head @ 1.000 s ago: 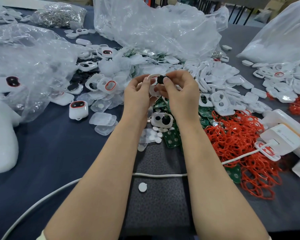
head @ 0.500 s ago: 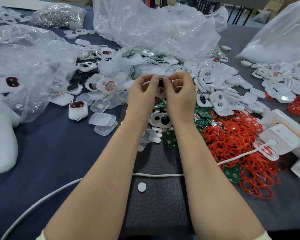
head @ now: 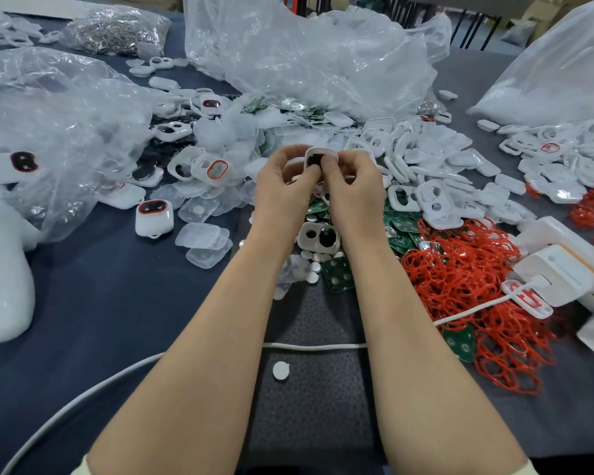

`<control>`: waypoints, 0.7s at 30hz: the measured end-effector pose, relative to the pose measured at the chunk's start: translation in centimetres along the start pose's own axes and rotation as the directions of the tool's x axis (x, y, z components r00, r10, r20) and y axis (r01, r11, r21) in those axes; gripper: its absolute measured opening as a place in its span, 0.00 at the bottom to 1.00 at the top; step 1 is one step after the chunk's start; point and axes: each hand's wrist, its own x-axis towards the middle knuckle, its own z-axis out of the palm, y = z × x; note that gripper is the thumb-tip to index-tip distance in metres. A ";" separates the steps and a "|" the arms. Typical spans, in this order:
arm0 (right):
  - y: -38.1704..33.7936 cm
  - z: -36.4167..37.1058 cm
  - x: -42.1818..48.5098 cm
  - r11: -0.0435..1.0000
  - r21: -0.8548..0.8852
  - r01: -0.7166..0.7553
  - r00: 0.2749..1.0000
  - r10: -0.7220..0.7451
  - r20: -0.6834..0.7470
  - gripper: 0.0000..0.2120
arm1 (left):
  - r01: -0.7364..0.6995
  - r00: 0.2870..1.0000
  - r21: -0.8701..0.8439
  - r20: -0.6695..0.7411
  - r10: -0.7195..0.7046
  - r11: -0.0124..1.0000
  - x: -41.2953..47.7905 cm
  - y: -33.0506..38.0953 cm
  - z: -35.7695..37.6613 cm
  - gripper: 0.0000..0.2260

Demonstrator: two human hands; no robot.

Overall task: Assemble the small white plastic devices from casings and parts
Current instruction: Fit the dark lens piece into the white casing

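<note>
My left hand (head: pixel 283 186) and my right hand (head: pixel 354 188) together grip one small white casing (head: pixel 318 154) above the middle of the table. Both thumbs press on a black part (head: pixel 313 161) seated in the casing. Below my wrists another white casing (head: pixel 319 238) with a black insert lies on green circuit boards (head: pixel 338 275). A finished white device (head: pixel 154 217) with a red ring stands to the left. Red rubber rings (head: pixel 460 279) are heaped on the right. Loose white casings (head: pixel 432 173) spread behind my hands.
Crumpled clear plastic bags (head: pixel 306 56) fill the back and left. A white charger block (head: pixel 559 275) with a white cable (head: pixel 309 346) sits at the right; the cable crosses the dark mat (head: pixel 312 406) under my forearms. Clear lids (head: pixel 203 238) and small white discs (head: pixel 281 370) lie nearby.
My hands have turned the casing so its face shows more, and both thumbs have closed over the black part. The hands stayed in nearly the same place.
</note>
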 end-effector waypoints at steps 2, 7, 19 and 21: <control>-0.1 0.0 -0.1 1.000 -0.014 0.017 1.000 -0.017 -0.005 0.04 | -0.034 0.999 0.071 -0.016 0.035 0.997 0.0 -0.1 0.0 0.07; -0.3 0.0 -0.2 0.999 -0.026 0.040 0.999 -0.040 0.006 0.03 | -0.096 0.990 0.226 -0.078 0.116 0.969 0.0 0.0 0.0 0.12; -0.8 0.3 -0.9 0.942 -0.239 0.237 0.966 -0.255 -0.050 0.07 | -0.241 0.925 0.399 -0.181 0.333 0.885 -0.3 -0.4 -0.1 0.02; -1.1 0.6 -1.1 0.959 -0.186 0.215 0.977 -0.213 0.029 0.08 | -0.268 0.908 0.456 -0.175 0.380 0.849 -0.3 -0.5 -0.2 0.07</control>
